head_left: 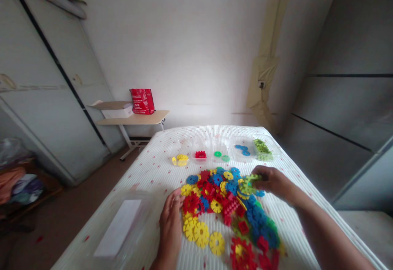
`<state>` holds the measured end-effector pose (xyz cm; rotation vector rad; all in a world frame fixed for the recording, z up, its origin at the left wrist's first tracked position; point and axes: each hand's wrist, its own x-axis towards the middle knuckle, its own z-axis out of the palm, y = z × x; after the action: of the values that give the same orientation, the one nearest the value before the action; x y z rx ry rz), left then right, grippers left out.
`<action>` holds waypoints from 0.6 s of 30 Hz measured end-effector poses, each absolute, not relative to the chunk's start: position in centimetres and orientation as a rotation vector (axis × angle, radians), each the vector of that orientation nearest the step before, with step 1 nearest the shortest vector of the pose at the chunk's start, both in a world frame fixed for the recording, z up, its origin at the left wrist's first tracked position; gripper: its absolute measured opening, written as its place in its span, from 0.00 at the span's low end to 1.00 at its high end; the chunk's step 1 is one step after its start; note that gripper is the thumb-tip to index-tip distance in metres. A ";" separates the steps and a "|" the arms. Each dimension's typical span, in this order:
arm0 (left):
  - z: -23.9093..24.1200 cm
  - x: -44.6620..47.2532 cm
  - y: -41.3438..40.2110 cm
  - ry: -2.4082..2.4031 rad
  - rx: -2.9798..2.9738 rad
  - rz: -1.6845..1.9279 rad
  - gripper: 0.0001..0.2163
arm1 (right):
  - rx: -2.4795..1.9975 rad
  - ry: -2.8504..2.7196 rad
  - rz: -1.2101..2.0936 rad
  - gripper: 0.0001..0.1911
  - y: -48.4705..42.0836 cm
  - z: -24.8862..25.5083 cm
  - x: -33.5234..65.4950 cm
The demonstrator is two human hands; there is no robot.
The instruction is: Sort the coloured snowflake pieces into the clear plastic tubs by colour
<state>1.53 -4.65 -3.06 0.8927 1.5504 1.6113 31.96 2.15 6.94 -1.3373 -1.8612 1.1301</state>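
Note:
A heap of plastic toy pieces in red, yellow, blue and green spreads over the bed in front of me; many are notched discs, such as the yellow disc (201, 234) at the near side. My right hand (272, 182) pinches a light green notched piece (250, 184) at the heap's far right. Resting at the heap's left edge is my left hand (171, 223), fingers loosely extended beside a red notched piece (190, 203) and holding nothing visible. Red blocks (231, 208) lie in the middle of the heap.
Clear containers line the far side, holding yellow discs (182, 159), red pieces (200, 154), green discs (217, 154), blue discs (242, 149) and light green pieces (262, 147). Near left lies a white rectangular piece (119, 228) on clear plastic. A side table (153, 118) carries a red bag (142, 101).

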 end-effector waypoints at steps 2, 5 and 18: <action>-3.1 1.5 -4.6 1.552 0.896 1.605 0.23 | -1.445 -1.824 1.089 0.10 3.2 6.8 35.1; -2.9 1.6 -4.6 1.563 0.903 1.589 0.24 | -1.683 -1.836 0.975 0.08 4.3 5.5 38.6; -3.6 1.2 -4.5 1.569 0.906 1.577 0.24 | -2.173 -1.872 0.160 0.15 4.8 3.4 38.9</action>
<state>1.19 -4.46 -3.56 0.9063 1.5693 1.5773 38.91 4.80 3.37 -2.1726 -1.8717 0.1600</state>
